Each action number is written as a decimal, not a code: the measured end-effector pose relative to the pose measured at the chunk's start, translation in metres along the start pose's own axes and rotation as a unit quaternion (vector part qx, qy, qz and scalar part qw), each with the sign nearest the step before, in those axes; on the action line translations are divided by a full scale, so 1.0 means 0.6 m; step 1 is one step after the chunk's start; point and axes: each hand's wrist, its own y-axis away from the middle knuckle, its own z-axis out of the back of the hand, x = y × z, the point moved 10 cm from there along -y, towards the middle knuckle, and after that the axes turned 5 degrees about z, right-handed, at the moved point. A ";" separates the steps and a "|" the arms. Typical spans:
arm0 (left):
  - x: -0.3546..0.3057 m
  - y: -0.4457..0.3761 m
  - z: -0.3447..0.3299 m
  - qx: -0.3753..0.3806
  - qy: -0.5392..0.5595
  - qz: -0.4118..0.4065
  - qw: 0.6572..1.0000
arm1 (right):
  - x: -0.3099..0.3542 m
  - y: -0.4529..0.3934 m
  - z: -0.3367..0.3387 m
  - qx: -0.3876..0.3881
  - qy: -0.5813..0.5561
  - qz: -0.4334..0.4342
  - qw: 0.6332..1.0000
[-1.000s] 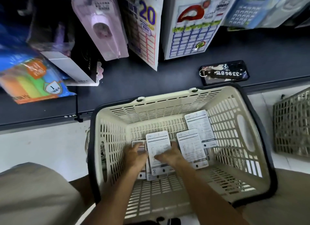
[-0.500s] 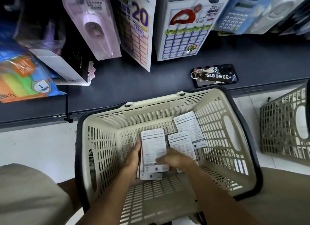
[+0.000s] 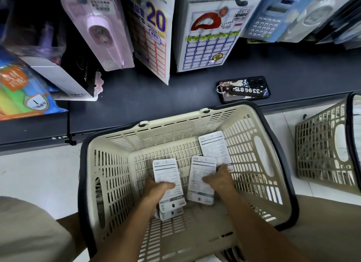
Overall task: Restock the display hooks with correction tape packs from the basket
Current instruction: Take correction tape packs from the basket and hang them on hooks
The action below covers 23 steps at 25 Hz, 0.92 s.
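Observation:
A cream plastic basket with a dark rim stands on the floor below me. Inside, my left hand grips a small stack of white correction tape packs, printed backs up. My right hand holds another pack beside it, thumb across its face. A third pack leans against the far right of the basket floor. A pink correction tape pack hangs on the display above the shelf.
A dark shelf runs past the basket, with a phone and key tag lying on it. Label packs, a calculator and other stationery hang above. A second basket stands at the right.
My right hand left the stack and took hold of the pack to its right. The left hand keeps the stack alone. My view shifted slightly, so the basket sits more to the left.

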 end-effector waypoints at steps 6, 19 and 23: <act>-0.018 -0.010 0.025 -0.015 0.014 -0.027 0.999 | 0.060 0.011 -0.044 0.162 -0.178 0.113 0.964; -0.028 -0.004 0.010 0.070 -0.007 -0.073 0.995 | 0.110 0.063 -0.124 0.267 -0.178 0.090 0.943; -0.019 -0.008 0.011 0.026 -0.002 -0.040 0.999 | 0.097 -0.005 0.005 -0.041 -0.001 0.131 0.991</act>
